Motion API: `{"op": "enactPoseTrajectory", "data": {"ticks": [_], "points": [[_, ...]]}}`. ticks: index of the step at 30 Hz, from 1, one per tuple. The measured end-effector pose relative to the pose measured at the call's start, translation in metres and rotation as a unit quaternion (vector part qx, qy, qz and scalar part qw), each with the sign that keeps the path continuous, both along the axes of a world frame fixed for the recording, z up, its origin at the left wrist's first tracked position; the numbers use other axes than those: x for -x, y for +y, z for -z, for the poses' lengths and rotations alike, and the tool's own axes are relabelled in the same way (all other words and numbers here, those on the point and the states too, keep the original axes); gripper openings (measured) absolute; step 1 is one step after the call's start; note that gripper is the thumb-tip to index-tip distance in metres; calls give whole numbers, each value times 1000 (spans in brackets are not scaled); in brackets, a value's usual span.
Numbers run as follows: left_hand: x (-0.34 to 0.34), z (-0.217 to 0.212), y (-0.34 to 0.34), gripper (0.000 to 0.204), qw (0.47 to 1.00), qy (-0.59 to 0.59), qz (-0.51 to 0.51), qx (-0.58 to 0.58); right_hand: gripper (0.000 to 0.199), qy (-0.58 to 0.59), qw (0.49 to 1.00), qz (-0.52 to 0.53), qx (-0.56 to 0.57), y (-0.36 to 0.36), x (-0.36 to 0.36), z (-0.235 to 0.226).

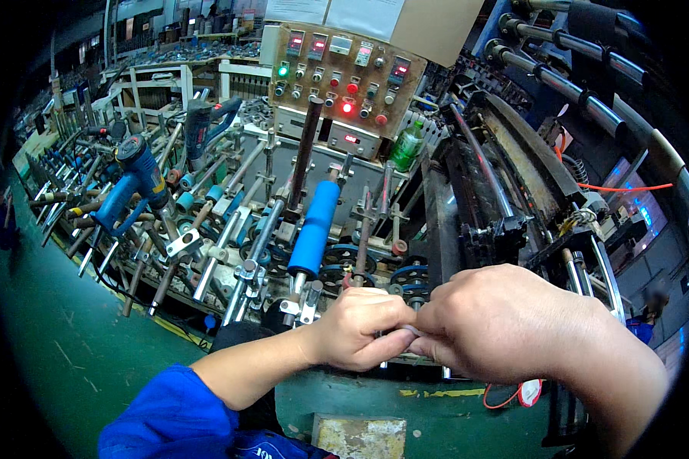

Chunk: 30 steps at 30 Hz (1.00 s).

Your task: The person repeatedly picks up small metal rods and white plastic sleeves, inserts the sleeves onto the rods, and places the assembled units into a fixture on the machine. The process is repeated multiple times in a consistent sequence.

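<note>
My left hand (pixel 365 327) and my right hand (pixel 497 321) meet in front of the machine bench. Both are closed, thumbs and forefingers pinched together at the same spot. A small pale sliver shows between the fingertips; it is too small and covered to name. Just beyond my left hand, a blue roller (pixel 316 228) sits on a metal shaft, slanting away from me. Dark pulley wheels (pixel 349 265) lie under and beyond my hands. A blue sleeve covers my left forearm near the elbow.
A control panel (pixel 344 80) with lit displays stands at the back. Two blue heat guns (pixel 135 180) rise among many metal rods at left. A green bottle (pixel 408 145) stands beside the panel. Dark machine rails (pixel 505 176) fill the right. Below lies a worn block (pixel 360 437) on the green floor.
</note>
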State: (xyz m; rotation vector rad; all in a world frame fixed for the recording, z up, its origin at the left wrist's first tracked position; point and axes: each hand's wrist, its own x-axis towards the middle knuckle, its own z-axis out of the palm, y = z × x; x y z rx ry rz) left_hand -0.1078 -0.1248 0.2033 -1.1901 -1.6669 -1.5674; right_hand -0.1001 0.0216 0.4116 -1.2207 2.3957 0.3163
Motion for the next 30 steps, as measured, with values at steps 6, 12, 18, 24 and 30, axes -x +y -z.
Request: {"op": "enactPoseTrajectory", "data": {"ticks": [6, 12, 18, 24, 30], "points": [[-5, -4, 2, 12, 999, 10, 33, 26, 41, -8, 998, 19, -62, -2, 1, 2], [-3, -6, -7, 15, 994, 2, 60, 88, 34, -28, 999, 5, -41, 1, 3, 4], [2, -15, -14, 17, 980, -44, 191, 35, 32, -90, 994, 32, -59, -6, 5, -17], [8, -18, -25, 18, 972, -60, 212, 77, 35, -100, 994, 28, -33, -2, 9, -17], [9, -17, -28, 18, 971, -68, 214, 80, 36, -96, 995, 27, -20, -1, 10, -20]]}}
